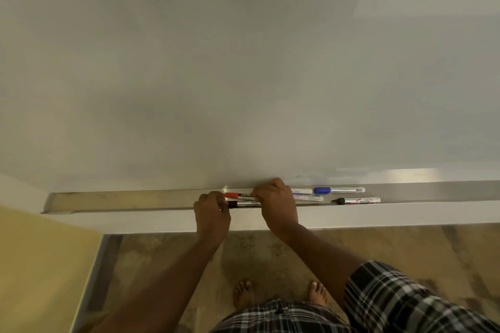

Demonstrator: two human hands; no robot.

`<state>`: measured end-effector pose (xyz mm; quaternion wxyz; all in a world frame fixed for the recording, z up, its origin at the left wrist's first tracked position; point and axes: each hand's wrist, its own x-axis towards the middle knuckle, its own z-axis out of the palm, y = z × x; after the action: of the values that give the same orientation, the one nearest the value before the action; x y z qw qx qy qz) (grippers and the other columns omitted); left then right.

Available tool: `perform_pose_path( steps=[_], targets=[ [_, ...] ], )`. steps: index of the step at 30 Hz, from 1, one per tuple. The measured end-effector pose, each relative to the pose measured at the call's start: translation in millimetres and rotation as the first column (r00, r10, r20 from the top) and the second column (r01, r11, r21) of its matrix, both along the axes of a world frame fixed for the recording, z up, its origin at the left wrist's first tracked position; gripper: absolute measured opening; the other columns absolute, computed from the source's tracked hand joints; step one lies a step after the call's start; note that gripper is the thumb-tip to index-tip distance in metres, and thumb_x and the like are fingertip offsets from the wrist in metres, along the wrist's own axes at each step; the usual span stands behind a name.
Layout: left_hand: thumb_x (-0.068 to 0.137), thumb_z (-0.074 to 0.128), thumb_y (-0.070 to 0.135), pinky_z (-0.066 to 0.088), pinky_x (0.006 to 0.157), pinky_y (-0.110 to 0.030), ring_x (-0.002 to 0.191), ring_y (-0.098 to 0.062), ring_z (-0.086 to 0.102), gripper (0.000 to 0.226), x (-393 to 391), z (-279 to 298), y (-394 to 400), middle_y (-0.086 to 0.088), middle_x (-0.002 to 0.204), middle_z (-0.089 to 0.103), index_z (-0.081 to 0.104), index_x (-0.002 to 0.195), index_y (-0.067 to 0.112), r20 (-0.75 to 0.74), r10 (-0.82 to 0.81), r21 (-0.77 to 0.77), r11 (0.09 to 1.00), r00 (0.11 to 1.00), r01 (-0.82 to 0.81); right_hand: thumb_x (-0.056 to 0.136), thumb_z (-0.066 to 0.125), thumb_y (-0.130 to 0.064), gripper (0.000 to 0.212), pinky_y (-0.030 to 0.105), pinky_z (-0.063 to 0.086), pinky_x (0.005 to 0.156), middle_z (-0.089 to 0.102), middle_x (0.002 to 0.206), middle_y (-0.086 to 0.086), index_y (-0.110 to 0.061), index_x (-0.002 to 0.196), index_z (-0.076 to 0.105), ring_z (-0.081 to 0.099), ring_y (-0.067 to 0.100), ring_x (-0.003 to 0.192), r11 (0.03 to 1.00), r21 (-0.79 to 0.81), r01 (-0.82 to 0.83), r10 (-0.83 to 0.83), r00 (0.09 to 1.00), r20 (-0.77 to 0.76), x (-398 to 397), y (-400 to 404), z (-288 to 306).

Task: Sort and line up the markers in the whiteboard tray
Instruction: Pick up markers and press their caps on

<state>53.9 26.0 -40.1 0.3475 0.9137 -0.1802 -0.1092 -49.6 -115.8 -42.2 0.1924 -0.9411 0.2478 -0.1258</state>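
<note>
A metal whiteboard tray (135, 201) runs across the view under the whiteboard (243, 76). A red-capped marker (238, 195) and a black-capped marker (240, 204) lie side by side in the tray's middle. My left hand (212, 213) pinches the black marker's cap end. My right hand (277, 203) covers the middle of these markers, fingers curled on them. White marker barrels (308, 197) stick out to the right of it. Further right lie a blue-capped marker (339, 190) and a black-tipped marker (357, 200).
The tray's left end (51, 204) stops near a yellow wall (35, 265). The tray's front lip (378, 215) is white. Below are a mottled floor (270, 257) and my bare feet (243, 295).
</note>
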Motion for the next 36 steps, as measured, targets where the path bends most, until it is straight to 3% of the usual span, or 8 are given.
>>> perform_pose_path(
  steps=[6,11,16,20,24,28,33,36],
  targets=[
    [0.085,0.065,0.008,0.046,0.076,-0.035,0.095,-0.029,0.052,0.018,-3,1,-4,-0.010,0.100,0.061,0.066,0.101,0.015,0.067,-0.058,0.045,0.998,0.996,0.055,0.084,0.074,-0.013,0.020,0.026,0.047,0.077,0.073,0.100,-0.006,-0.024,0.101,0.074,0.057,0.015,0.095,0.990,0.008,0.141,-0.141,0.990,-0.004,-35,-29,-1],
    [0.085,0.062,0.011,0.044,0.077,-0.032,0.093,-0.021,0.048,0.017,-21,4,-34,-0.001,0.097,0.061,0.067,0.098,0.020,0.113,-0.261,0.033,0.965,0.959,0.259,0.087,0.066,-0.011,0.017,0.033,0.047,0.065,0.069,0.091,-0.005,-0.027,0.092,0.069,0.051,0.018,0.089,0.915,0.022,0.403,-0.403,0.912,0.070,-98,-83,-4],
    [0.087,0.066,0.023,0.046,0.081,-0.031,0.097,-0.018,0.049,0.015,-41,4,-58,0.002,0.099,0.061,0.071,0.101,0.022,0.154,-0.393,0.077,0.920,0.907,0.385,0.086,0.069,-0.015,0.017,0.039,0.047,0.077,0.068,0.107,0.001,-0.022,0.101,0.070,0.054,0.026,0.102,0.850,-0.065,0.523,-0.526,0.850,-0.039,-149,-125,-5],
    [0.086,0.069,0.030,0.043,0.081,-0.029,0.098,-0.017,0.049,0.019,-62,3,-73,0.002,0.099,0.061,0.072,0.103,0.023,0.168,-0.435,0.123,0.900,0.885,0.419,0.089,0.067,-0.027,0.017,0.042,0.050,0.081,0.068,0.111,-0.001,-0.021,0.104,0.071,0.053,0.025,0.109,0.881,-0.074,0.467,-0.473,0.872,-0.124,-177,-150,-6],
    [0.084,0.071,0.030,0.044,0.084,-0.032,0.100,-0.020,0.049,0.021,-74,3,-84,0.000,0.100,0.062,0.072,0.100,0.017,0.140,-0.377,0.145,0.923,0.916,0.357,0.089,0.069,-0.037,0.021,0.039,0.050,0.080,0.068,0.112,-0.007,-0.027,0.108,0.070,0.054,0.021,0.110,0.925,-0.057,0.376,-0.381,0.913,-0.148,-187,-162,-7],
    [0.080,0.075,0.022,0.046,0.084,-0.033,0.098,-0.021,0.051,0.012,-80,6,-96,-0.001,0.099,0.066,0.071,0.091,0.016,0.093,-0.381,0.242,0.905,0.920,0.350,0.085,0.074,-0.029,0.028,0.038,0.051,0.081,0.068,0.113,-0.007,-0.027,0.113,0.070,0.053,0.020,0.109,0.956,-0.054,0.289,-0.294,0.937,-0.188,-192,-175,-10],
    [0.076,0.077,0.014,0.047,0.080,-0.039,0.095,-0.025,0.055,0.022,-85,8,-105,-0.004,0.098,0.071,0.068,0.096,0.017,0.131,-0.386,0.287,0.896,0.913,0.338,0.084,0.076,-0.023,0.028,0.039,0.051,0.079,0.068,0.111,-0.007,-0.026,0.111,0.071,0.053,0.021,0.106,0.969,-0.007,0.247,-0.245,0.952,-0.184,-192,-184,-9],
    [0.081,0.073,0.022,0.048,0.082,-0.038,0.095,-0.024,0.056,0.018,-88,8,-109,-0.002,0.099,0.071,0.070,0.099,0.019,0.160,-0.402,0.308,0.888,0.901,0.342,0.083,0.077,-0.022,0.026,0.038,0.051,0.077,0.068,0.109,-0.005,-0.024,0.108,0.071,0.054,0.022,0.104,0.977,0.000,0.214,-0.210,0.961,-0.180,-194,-188,-8]
  ],
)
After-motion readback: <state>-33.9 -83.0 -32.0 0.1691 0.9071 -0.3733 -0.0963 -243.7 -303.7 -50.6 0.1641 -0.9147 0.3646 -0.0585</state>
